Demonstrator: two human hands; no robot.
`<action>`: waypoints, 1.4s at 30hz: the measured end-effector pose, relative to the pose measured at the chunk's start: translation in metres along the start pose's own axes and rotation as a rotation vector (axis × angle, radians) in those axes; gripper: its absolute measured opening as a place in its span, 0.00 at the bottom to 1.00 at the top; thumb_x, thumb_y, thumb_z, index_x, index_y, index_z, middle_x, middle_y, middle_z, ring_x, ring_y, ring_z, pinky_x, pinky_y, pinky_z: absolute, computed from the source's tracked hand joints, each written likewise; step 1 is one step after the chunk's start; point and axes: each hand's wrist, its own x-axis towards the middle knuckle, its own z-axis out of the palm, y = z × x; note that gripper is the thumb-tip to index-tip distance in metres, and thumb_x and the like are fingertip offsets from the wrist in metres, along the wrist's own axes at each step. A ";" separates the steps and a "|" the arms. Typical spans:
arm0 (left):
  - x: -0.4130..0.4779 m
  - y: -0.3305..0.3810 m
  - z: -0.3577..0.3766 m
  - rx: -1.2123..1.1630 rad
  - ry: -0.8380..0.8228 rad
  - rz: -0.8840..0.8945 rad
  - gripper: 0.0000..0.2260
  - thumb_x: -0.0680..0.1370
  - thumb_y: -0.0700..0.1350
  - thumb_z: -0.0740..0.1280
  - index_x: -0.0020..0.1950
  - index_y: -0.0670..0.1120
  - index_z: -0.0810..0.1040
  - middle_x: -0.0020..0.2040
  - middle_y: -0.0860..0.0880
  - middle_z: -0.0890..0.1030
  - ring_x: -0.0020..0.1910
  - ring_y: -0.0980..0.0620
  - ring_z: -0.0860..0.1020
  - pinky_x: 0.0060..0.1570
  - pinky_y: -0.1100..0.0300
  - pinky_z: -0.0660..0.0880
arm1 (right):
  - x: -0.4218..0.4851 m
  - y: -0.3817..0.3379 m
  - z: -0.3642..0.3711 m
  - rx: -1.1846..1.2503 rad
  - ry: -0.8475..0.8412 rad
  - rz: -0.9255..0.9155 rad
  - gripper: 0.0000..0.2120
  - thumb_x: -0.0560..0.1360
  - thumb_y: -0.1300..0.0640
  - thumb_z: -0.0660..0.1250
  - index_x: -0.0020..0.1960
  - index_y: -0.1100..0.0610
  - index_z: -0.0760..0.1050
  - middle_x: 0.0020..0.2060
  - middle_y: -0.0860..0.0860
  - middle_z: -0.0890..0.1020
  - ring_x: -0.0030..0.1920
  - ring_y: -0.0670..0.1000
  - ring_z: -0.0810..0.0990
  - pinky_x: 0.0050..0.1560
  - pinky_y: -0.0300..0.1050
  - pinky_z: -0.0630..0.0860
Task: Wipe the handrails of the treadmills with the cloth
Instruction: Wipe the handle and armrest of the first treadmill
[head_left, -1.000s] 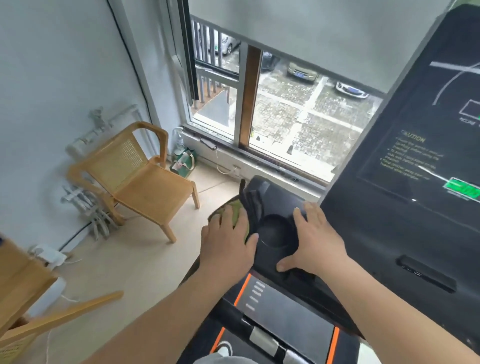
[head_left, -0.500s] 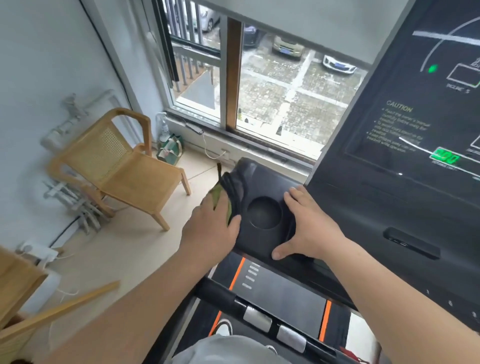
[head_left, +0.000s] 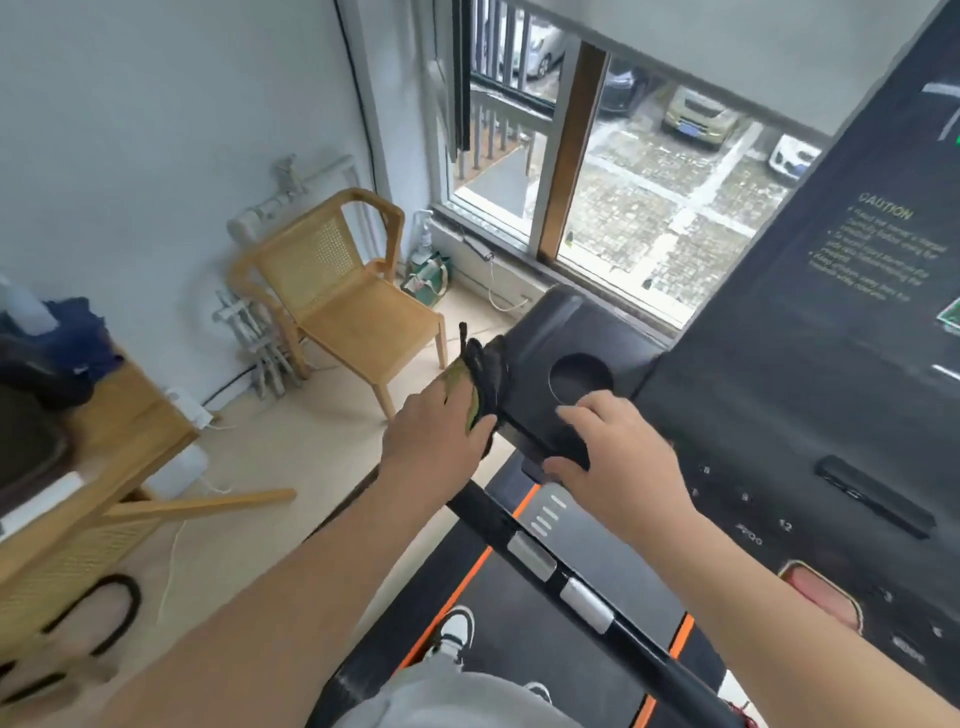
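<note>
I stand on a black treadmill with orange trim. My left hand (head_left: 434, 436) presses a green and black cloth (head_left: 475, 376) against the left side of the console's black cup-holder tray (head_left: 545, 343). My right hand (head_left: 618, 447) lies flat on the tray's near edge, fingers spread, just below the round cup recess (head_left: 579, 376). The black handrail bar (head_left: 524, 540) with silver sensor pads runs diagonally below both hands. The console screen (head_left: 857, 312) rises at the right.
A wicker chair (head_left: 337, 291) stands by the wall at the left. A wooden table (head_left: 104, 447) with dark items is at the far left. The window (head_left: 623, 182) lies beyond the console. My shoe (head_left: 457, 631) rests on the belt.
The view has swung left and down. My left hand has slid the cloth back along the tray's left edge toward me; my right hand stays on the tray.
</note>
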 end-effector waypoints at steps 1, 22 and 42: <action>-0.019 -0.010 0.003 0.001 0.018 -0.028 0.22 0.83 0.62 0.57 0.72 0.51 0.66 0.64 0.47 0.76 0.59 0.42 0.75 0.53 0.47 0.76 | -0.008 -0.010 0.006 0.098 -0.031 0.009 0.23 0.74 0.46 0.76 0.66 0.52 0.78 0.57 0.47 0.78 0.61 0.52 0.76 0.51 0.49 0.78; -0.042 -0.056 0.009 -0.046 0.031 0.002 0.21 0.83 0.62 0.56 0.69 0.50 0.67 0.59 0.45 0.77 0.56 0.40 0.77 0.49 0.47 0.76 | -0.088 -0.061 0.023 0.187 -0.385 0.558 0.28 0.64 0.40 0.81 0.59 0.48 0.77 0.53 0.46 0.79 0.57 0.51 0.79 0.52 0.49 0.78; -0.194 -0.071 0.019 -0.638 0.065 0.099 0.13 0.75 0.44 0.57 0.50 0.45 0.80 0.47 0.47 0.80 0.46 0.45 0.76 0.44 0.55 0.72 | -0.021 -0.161 0.070 0.115 -0.221 0.084 0.33 0.78 0.35 0.66 0.79 0.48 0.67 0.71 0.52 0.61 0.71 0.56 0.61 0.74 0.54 0.65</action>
